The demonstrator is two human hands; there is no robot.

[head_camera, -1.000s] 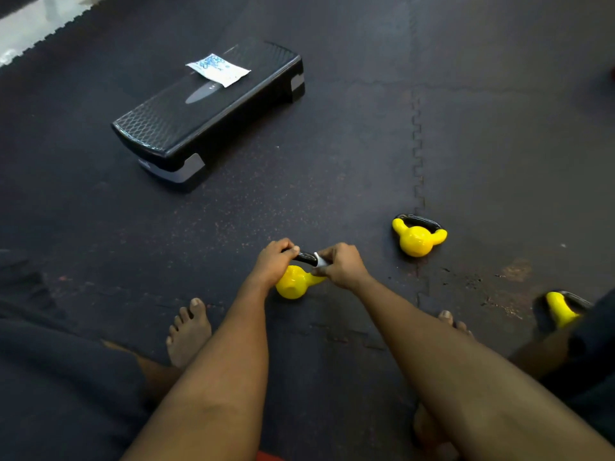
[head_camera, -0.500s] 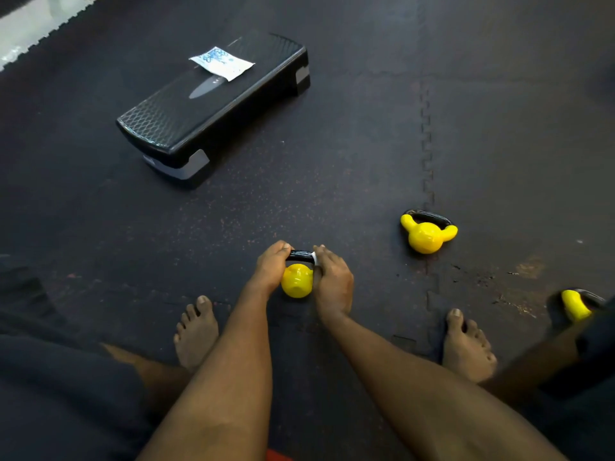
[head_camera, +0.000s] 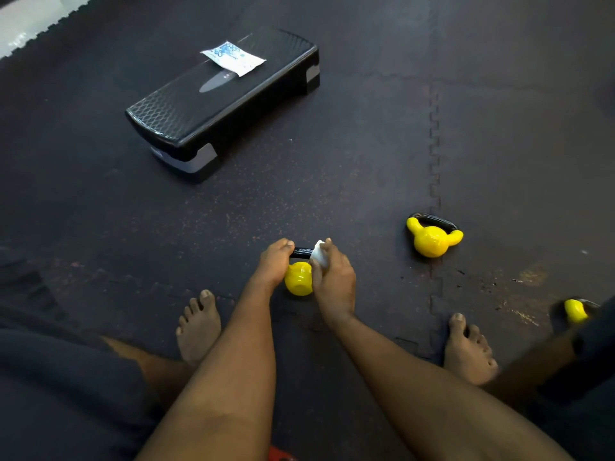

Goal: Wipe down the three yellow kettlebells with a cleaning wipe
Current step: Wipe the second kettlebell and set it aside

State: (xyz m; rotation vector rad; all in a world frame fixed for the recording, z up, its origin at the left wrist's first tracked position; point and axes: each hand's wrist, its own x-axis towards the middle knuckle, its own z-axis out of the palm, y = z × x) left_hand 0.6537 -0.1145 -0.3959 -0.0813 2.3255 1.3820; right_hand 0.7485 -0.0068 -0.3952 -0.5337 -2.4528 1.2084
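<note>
Three yellow bells are down on the mat [head_camera: 332, 181], and the near bell [head_camera: 299, 280] sits between the person's hands, just ahead of the bare feet [head_camera: 199, 324]. The left hand [head_camera: 274, 261] has its fingers curled over one end of the black handle [head_camera: 302, 251]. The right hand [head_camera: 334, 277] pinches the white wipe [head_camera: 318, 257] against the other end, fingers closed around it.

Small as it looks, this bell is likely dense metal: heavy for its size and rigid, with a glossy shell that could turn slick under a damp wipe. The handle is the sure hold, since the round body would roll. The wipe is soft and limp, easy to bunch.

The second bell [head_camera: 432, 239] lies well apart to the right, by the mat seam [head_camera: 434, 144]. The third bell [head_camera: 575, 310] peeks out at the far right, half hidden. There is plenty of open floor ahead, and the step [head_camera: 226, 104] with its packet [head_camera: 233, 58] is far off.
</note>
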